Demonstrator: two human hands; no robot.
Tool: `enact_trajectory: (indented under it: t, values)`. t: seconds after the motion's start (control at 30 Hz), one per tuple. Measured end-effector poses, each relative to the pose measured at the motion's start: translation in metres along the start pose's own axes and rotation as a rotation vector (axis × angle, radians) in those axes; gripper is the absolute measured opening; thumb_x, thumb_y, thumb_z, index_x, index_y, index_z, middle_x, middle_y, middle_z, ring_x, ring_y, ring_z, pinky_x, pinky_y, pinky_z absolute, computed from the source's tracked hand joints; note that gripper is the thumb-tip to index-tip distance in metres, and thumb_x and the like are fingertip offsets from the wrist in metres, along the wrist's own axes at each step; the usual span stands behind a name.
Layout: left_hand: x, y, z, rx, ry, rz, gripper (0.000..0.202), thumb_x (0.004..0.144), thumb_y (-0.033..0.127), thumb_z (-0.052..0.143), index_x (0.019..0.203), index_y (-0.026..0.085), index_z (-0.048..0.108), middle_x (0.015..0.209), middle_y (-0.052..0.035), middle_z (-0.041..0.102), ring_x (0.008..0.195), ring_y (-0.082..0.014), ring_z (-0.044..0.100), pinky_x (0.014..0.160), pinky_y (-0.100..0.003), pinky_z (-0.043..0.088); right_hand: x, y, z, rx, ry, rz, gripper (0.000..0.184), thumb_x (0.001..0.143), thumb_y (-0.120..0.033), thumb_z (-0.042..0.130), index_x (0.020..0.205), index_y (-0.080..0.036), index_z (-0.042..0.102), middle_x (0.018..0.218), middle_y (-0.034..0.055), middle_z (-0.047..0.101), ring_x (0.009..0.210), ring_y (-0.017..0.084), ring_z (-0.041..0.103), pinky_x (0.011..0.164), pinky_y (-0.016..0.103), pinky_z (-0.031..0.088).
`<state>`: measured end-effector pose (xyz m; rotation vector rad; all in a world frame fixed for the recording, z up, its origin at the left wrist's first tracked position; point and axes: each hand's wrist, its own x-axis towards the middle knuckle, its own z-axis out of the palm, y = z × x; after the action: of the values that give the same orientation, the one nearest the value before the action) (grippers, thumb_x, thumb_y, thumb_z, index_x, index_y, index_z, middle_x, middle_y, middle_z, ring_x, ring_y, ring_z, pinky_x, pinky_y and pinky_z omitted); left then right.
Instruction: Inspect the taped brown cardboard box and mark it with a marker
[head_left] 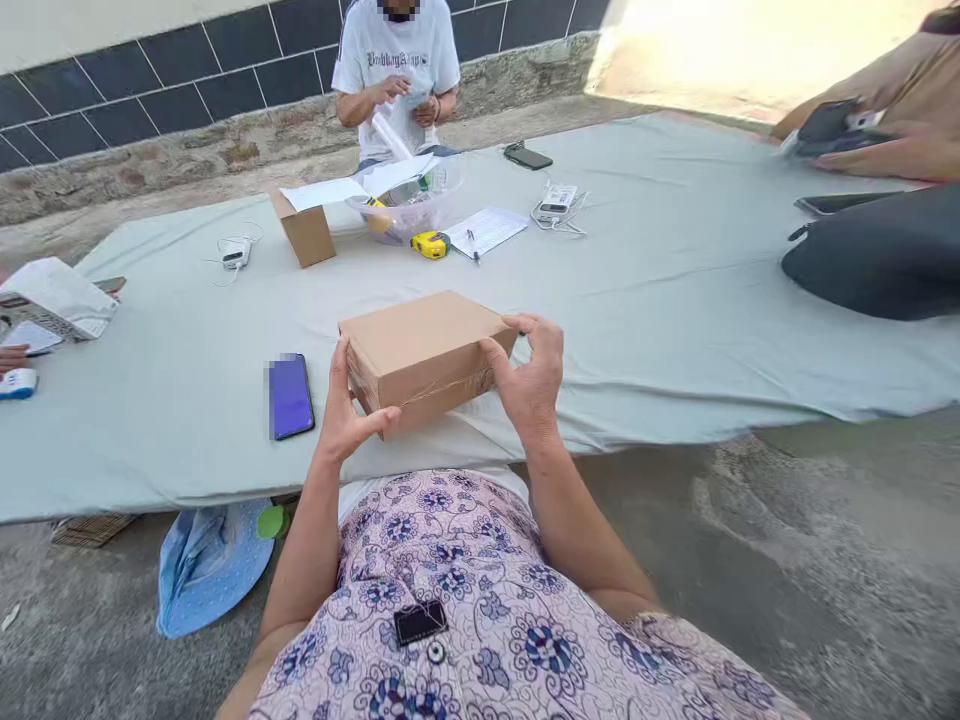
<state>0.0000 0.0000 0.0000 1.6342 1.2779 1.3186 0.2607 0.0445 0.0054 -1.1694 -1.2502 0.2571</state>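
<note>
A closed brown cardboard box [431, 335] is held between my two hands at the near edge of the cloth-covered table [660, 350]. My left hand [346, 415] grips its left end, the thumb lying along the lower front corner. On the right end, my right hand [531, 375] has its thumb on the front face and its fingers over the top corner. Clear tape shows on the box's left end and front side. Left of my left hand lies a phone [291, 397] with a lit blue screen.
Beyond the box stand a plastic basin [394, 222], a yellow tape measure [430, 245], a paper sheet [491, 230] with a pen and another carton [309, 235]. A person [397, 85] sits opposite; others sit at both sides. A blue hat [210, 570] lies on the ground.
</note>
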Motion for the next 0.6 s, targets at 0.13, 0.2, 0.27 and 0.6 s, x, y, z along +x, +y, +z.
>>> enact_trajectory:
  t: [0.13,0.2,0.27,0.6]
  values:
    - [0.001,-0.004,-0.004,-0.165,-0.076,-0.048,0.126,0.062,0.064,0.09,0.164,0.042,0.018,0.174,-0.0063,0.02,0.159,-0.0387,0.02,0.108,-0.04,0.051,0.003,0.008,-0.008,0.2,-0.084,0.239,0.043,0.083,-0.06,0.069,0.104,-0.023,0.07,0.105,0.0056,0.071,0.098,0.023,0.064,0.088,0.04,0.053]
    - [0.001,-0.004,-0.004,-0.283,-0.078,-0.087,0.121,0.063,0.065,0.088,0.163,0.04,0.024,0.171,-0.007,0.029,0.157,-0.0386,0.027,0.11,-0.041,0.05,0.003,0.008,-0.009,0.319,-0.094,0.283,0.044,0.083,-0.064,0.068,0.098,-0.023,0.071,0.098,0.004,0.072,0.092,0.021,0.064,0.084,0.036,0.053]
    - [0.001,-0.003,-0.002,-0.399,-0.067,-0.144,0.115,0.064,0.065,0.087,0.161,0.036,0.032,0.164,-0.0083,0.042,0.153,-0.038,0.035,0.113,-0.042,0.048,0.004,0.007,-0.01,0.399,-0.094,0.3,0.044,0.082,-0.065,0.069,0.096,-0.023,0.073,0.099,0.0037,0.073,0.093,0.02,0.064,0.083,0.034,0.054]
    - [0.001,0.002,0.006,-0.722,0.056,-0.413,0.079,0.065,0.064,0.086,0.128,0.023,0.064,0.131,-0.0102,0.07,0.125,-0.0352,0.063,0.096,-0.044,0.061,0.005,-0.001,-0.015,0.532,-0.24,0.267,0.051,0.081,-0.065,0.076,0.116,-0.028,0.075,0.117,0.0045,0.077,0.108,0.023,0.072,0.092,0.039,0.061]
